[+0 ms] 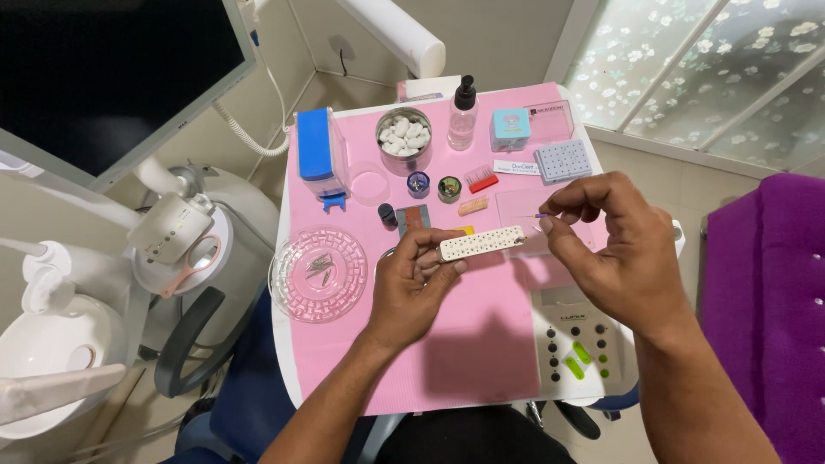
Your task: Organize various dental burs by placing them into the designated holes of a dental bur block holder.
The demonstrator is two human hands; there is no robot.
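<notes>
So the left hand is pinched shut on a cream perforated holder block, held up over the pink tray mat. It looks light and rigid, best grabbed by one end like this. The right hand is closed on a tiny thin instrument, probably a file with a purple handle, hard to tell. Fragile, bendy and slippery, so it needs fingertips only, right at the handle.

At centre frame the left hand holds a matt white plastic perforated block. The pink sheet covering the counter looks smooth, matt paper. Centre left, the patterned dish is glossy clear glass; the upper-centre tin is shiny metal.
</notes>
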